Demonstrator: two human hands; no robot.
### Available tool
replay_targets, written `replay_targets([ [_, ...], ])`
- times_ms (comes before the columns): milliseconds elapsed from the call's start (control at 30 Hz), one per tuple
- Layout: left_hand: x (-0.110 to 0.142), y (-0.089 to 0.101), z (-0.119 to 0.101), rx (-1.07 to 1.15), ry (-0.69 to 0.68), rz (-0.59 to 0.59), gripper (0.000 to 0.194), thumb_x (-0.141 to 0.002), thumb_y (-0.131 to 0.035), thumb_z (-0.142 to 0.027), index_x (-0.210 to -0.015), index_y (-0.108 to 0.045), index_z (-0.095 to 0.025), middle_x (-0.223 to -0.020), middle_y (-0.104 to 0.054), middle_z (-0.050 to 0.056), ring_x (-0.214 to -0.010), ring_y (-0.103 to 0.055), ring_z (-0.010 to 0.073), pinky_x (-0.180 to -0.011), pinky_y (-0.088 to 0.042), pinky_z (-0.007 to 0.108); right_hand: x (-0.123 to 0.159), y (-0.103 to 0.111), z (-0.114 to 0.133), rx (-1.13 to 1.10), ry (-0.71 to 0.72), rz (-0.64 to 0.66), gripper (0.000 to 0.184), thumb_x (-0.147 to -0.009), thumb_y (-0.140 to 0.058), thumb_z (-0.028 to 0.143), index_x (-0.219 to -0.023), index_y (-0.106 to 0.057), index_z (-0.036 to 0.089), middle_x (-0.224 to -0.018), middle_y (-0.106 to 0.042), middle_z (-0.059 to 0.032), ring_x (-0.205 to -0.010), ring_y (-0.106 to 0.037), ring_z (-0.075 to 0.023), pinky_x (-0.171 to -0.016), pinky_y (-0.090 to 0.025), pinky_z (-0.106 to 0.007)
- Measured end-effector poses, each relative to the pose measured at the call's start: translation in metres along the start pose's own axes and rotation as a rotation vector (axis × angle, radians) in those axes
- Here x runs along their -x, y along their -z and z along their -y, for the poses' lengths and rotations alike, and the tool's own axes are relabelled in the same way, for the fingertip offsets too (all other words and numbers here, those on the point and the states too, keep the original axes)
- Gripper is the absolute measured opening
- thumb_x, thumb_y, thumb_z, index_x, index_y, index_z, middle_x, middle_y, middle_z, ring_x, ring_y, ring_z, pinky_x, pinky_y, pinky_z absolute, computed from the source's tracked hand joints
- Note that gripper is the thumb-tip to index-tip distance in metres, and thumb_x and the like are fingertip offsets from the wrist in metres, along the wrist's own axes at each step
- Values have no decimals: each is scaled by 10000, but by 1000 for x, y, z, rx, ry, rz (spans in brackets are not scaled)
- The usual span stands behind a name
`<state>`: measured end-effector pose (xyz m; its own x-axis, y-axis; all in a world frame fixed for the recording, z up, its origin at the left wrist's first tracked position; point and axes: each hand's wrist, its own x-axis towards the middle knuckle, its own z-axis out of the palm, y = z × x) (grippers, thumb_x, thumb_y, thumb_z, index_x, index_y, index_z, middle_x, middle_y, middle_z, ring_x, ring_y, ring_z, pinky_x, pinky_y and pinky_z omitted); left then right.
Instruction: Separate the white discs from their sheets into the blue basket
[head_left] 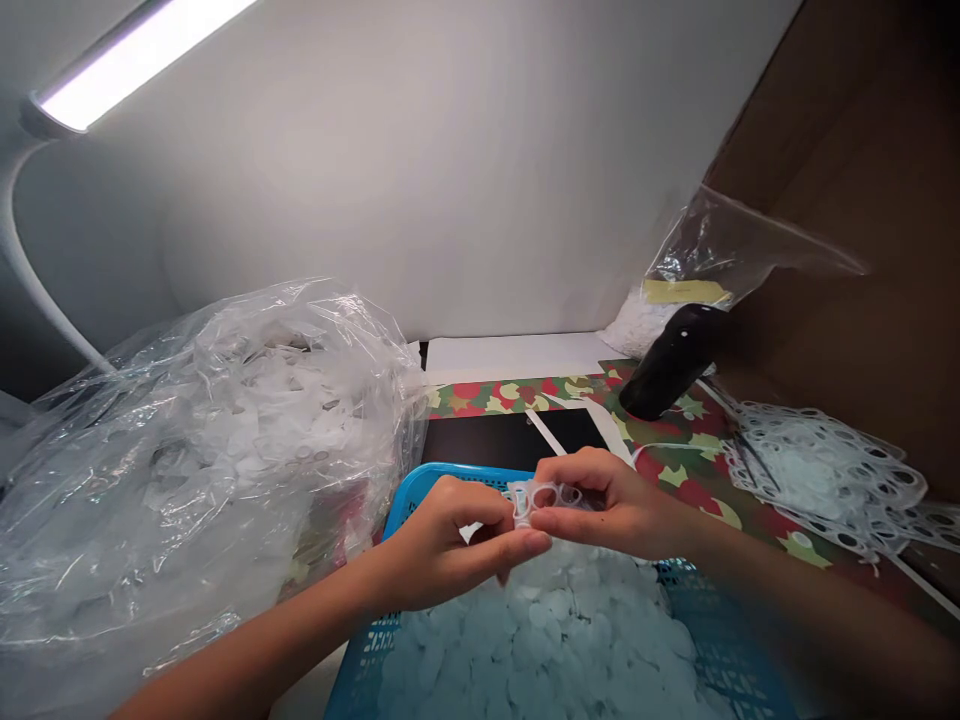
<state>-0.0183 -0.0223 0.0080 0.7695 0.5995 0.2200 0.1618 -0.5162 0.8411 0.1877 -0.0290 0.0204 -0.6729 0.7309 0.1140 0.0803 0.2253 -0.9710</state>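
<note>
A: Finger status?
B: Your right hand point(619, 505) has its fingers closed on a white ringed piece point(544, 497), thumb in front. Your left hand point(465, 550) meets the piece's left end, fingers curled; can't tell if they pinch it or only touch.

A: Where's the piece?
B: Between your two hands, held above the blue basket point(454, 469). Small holes all over the basket wall. Inside, loose translucent white discs point(555, 630), heaped.

A: On your right?
B: Tangled pile of ringed sheets point(817, 465) on the camo-patterned surface point(675, 462). Behind it, a black rounded object point(667, 365), leaning. Further back, a clear bag point(675, 255) with a yellow label point(686, 291) and white contents.

A: Left?
B: Big clear plastic bag point(300, 400), white pieces bunched inside, just beside the basket. Lit lamp point(150, 60) above it.

A: Beyond the basket?
B: Flat black panel point(480, 438), white strip point(545, 432) lying across it.
</note>
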Motion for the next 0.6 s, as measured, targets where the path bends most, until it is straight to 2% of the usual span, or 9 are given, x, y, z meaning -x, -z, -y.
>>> replay_targets([
  [100,0,0,1,7,18,-6,472,-893,-503,-334,-458,-473,-153,-429,-463,-25,-464,-434,70,-474,-324,214,0,0,0,1,-26,-18,196,-855,-590,293,-747,-541,137,-570,-372,64,-472,-301,-43,-412,-227,-173],
  [300,0,-1,-1,4,13,-23,368,-882,-516,-338,-569,-586,-157,-492,-541,-16,-463,-426,67,-461,-317,214,0,-1,-1,-6,-9,-4,190,-858,-585,286,-749,-530,141,-578,-372,63,-479,-298,-45,-418,-227,-174],
  [600,1,-1,-1,-27,-32,-4,309,-886,-501,-290,-624,-592,-154,-528,-563,-15,-493,-456,71,-468,-333,204,-1,0,0,17,-26,26,187,-853,-591,300,-769,-579,134,-541,-359,70,-460,-284,-45,-405,-213,-179],
])
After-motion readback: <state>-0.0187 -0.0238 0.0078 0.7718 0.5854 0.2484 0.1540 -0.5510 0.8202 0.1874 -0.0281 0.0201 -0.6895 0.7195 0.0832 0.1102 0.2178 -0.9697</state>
